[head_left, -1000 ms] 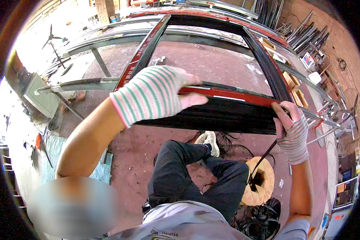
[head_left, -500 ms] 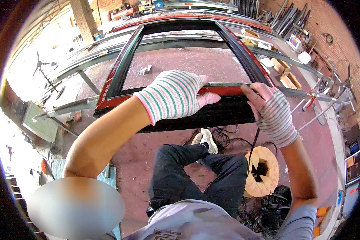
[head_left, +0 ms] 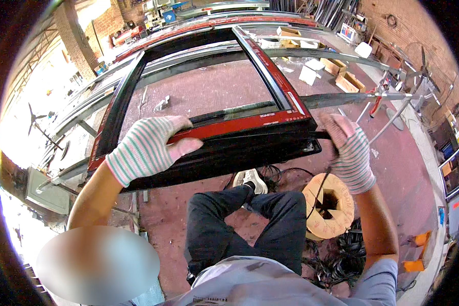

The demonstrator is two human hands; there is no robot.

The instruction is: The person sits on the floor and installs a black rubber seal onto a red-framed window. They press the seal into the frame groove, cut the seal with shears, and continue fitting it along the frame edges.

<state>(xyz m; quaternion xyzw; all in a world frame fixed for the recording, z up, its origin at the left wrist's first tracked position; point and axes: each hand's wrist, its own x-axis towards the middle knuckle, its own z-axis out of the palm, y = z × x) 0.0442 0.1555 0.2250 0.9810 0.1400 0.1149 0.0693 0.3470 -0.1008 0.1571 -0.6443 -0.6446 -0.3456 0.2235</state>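
Observation:
A window frame (head_left: pixel 229 127), black with red-filmed faces, lies across metal rails in front of me, its near side turned toward me. My left hand (head_left: pixel 150 145), in a striped knit glove, grips the near rail left of its middle, thumb on the near side and fingers over the top. Just past the near right corner, my right hand (head_left: pixel 349 150), gloved alike, has its fingers closed on a thin black rubber strip (head_left: pixel 321 135) that meets the corner. The right fingertips are slightly blurred. Below hangs more black strip, passing in front of a cardboard-coloured roll (head_left: pixel 330 204).
Tangled black strip (head_left: pixel 341 257) lies on the floor beside my right leg. A long metal support rail (head_left: pixel 362 98) runs out to the right beneath the frame. Open cardboard boxes (head_left: pixel 349 81) stand beyond it, and a standing fan (head_left: pixel 423 69) is at the far right.
My left hand has slid left along the near rail. My right hand has left the rail's top and moved beyond the right corner. The frame appears turned and shifted left in view.

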